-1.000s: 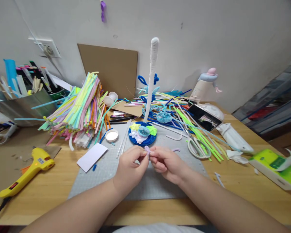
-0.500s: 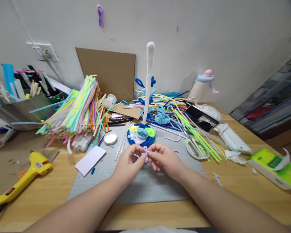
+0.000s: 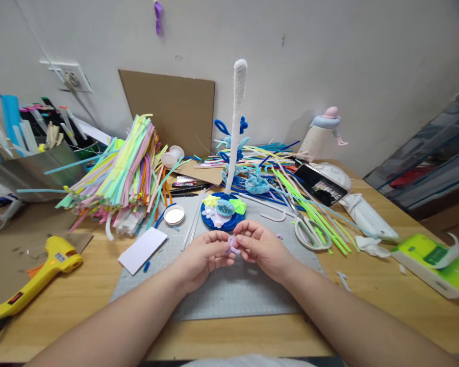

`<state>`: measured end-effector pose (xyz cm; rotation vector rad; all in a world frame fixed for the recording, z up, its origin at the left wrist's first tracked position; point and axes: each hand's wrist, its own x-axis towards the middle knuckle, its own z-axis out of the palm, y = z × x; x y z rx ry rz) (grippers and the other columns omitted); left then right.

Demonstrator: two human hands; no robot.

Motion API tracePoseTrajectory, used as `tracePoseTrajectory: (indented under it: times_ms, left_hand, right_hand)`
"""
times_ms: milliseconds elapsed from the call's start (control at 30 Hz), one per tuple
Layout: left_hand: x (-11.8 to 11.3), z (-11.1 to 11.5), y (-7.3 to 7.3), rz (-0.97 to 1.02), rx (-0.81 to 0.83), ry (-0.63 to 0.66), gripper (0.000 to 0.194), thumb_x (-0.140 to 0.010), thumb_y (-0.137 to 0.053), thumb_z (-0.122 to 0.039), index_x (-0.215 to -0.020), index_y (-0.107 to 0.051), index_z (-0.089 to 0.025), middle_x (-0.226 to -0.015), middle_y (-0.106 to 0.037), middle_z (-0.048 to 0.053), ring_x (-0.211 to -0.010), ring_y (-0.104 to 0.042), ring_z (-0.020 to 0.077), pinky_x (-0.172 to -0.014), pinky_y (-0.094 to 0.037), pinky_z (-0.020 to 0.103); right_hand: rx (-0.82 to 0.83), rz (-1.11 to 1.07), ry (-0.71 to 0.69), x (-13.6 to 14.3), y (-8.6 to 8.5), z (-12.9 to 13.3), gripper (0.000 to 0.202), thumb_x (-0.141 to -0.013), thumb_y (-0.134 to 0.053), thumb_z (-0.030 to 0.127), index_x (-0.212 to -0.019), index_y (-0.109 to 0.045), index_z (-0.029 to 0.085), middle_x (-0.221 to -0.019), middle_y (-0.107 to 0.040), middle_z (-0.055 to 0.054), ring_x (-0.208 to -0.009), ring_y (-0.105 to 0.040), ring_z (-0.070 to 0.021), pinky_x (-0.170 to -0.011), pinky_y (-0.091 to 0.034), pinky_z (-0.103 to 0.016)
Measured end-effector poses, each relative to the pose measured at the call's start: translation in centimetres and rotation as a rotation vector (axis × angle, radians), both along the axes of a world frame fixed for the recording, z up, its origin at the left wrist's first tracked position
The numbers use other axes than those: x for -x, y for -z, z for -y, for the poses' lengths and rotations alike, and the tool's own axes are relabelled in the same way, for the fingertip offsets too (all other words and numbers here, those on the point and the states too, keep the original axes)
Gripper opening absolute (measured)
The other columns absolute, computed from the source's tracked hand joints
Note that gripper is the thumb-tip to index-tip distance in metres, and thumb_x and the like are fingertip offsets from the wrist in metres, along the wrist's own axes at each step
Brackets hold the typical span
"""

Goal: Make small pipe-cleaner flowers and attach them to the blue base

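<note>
Between both hands is a small looped piece of light purple pipe cleaner point(image 3: 234, 244). My left hand point(image 3: 202, 257) pinches its left side between thumb and fingers. From the other side my right hand point(image 3: 263, 250) grips it with thumb and forefinger. Just beyond the fingers stands a round blue base point(image 3: 235, 224) bearing yellow, green, light blue and pale fuzzy shapes. A white wrapped post point(image 3: 237, 112) rises upright from that base. Under the hands lies a grey cutting mat point(image 3: 233, 298).
A yellow glue gun point(image 3: 42, 272) and a white card point(image 3: 143, 250) lie to the left. A big bundle of coloured pipe cleaners point(image 3: 118, 168) is behind them. Scissors point(image 3: 311, 232), a phone point(image 3: 319, 184) and a green box point(image 3: 434, 260) are on the right.
The light purple piece has been turned between the fingers and now shows as a ring-like loop. My left hand has rotated, its fingers more stretched toward the right. The view has shifted slightly.
</note>
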<state>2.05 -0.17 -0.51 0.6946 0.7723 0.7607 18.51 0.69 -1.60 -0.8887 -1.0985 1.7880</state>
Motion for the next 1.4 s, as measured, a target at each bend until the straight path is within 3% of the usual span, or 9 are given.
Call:
tracePoseTrajectory:
  times_ms: [167,333,433,633,867,1100,1400]
  left_hand:
    - [0.33,-0.25,-0.02,0.044,0.066,-0.014,0.018,-0.074,-0.063,-0.013,-0.092,-0.061,-0.009,-0.087,-0.064,0.008,-0.076,-0.061,0.0104,-0.072,-0.050,0.020]
    - [0.58,-0.38,0.21,0.079,0.099,-0.086,0.012,-0.072,-0.063,-0.009,-0.083,-0.059,-0.012,-0.079,-0.064,0.005,-0.075,-0.062,0.0111,-0.079,-0.050,0.025]
    - [0.56,-0.24,0.19,0.049,0.062,-0.040,0.011,-0.071,-0.063,-0.009,-0.079,-0.057,-0.013,-0.078,-0.064,0.005,-0.076,-0.062,0.0128,-0.075,-0.051,0.028]
    - [0.29,0.07,0.13,0.023,0.014,-0.027,0.013,-0.069,-0.065,-0.009,-0.076,-0.055,-0.012,-0.075,-0.062,0.004,-0.062,-0.057,0.0078,-0.058,-0.048,0.018]
    - [0.49,-0.06,-0.10,0.103,0.118,-0.004,0.013,-0.069,-0.064,-0.008,-0.078,-0.056,-0.013,-0.074,-0.064,0.003,-0.059,-0.059,0.0071,-0.061,-0.049,0.017]
    - [0.56,-0.11,0.15,0.166,0.127,0.075,0.011,-0.072,-0.061,-0.006,-0.080,-0.057,-0.012,-0.070,-0.060,0.002,-0.060,-0.059,0.0064,-0.063,-0.050,0.016]
    - [0.47,0.14,-0.35,0.117,0.079,0.070,0.010,-0.075,-0.063,-0.015,-0.082,-0.057,-0.012,-0.076,-0.061,0.004,-0.062,-0.058,0.0075,-0.062,-0.050,0.019]
  right_hand:
    - [-0.082,0.044,0.009,-0.17,-0.11,-0.04,0.020,-0.073,-0.066,0.028,-0.086,-0.054,0.019,-0.080,-0.058,0.001,-0.052,-0.044,-0.0045,-0.042,-0.027,-0.015]
    - [-0.238,0.187,0.004,-0.08,0.19,-0.16,0.016,-0.073,-0.066,0.028,-0.082,-0.057,0.017,-0.078,-0.058,0.000,-0.065,-0.051,-0.0095,-0.058,-0.040,-0.022]
    - [-0.240,0.215,0.017,0.00,0.35,-0.13,0.016,-0.075,-0.063,0.031,-0.080,-0.059,0.017,-0.072,-0.057,0.000,-0.062,-0.051,-0.0101,-0.059,-0.041,-0.023]
    - [-0.181,0.201,0.080,0.04,0.31,-0.18,0.022,-0.069,-0.069,0.034,-0.078,-0.057,0.017,-0.070,-0.056,0.002,-0.061,-0.053,-0.0102,-0.058,-0.043,-0.023]
    - [-0.146,0.130,0.052,0.14,-0.02,-0.16,0.023,-0.066,-0.072,0.030,-0.075,-0.055,0.017,-0.071,-0.059,0.001,-0.063,-0.055,-0.0104,-0.061,-0.045,-0.023]
    - [-0.251,0.146,-0.018,0.04,-0.24,-0.06,0.019,-0.070,-0.069,0.029,-0.084,-0.062,0.018,-0.082,-0.064,-0.002,-0.074,-0.058,-0.0138,-0.071,-0.046,-0.028]
    - [-0.265,0.173,0.021,0.13,-0.12,0.19,0.014,-0.071,-0.067,0.026,-0.076,-0.056,0.018,-0.071,-0.059,0.001,-0.064,-0.056,-0.0114,-0.063,-0.045,-0.025]
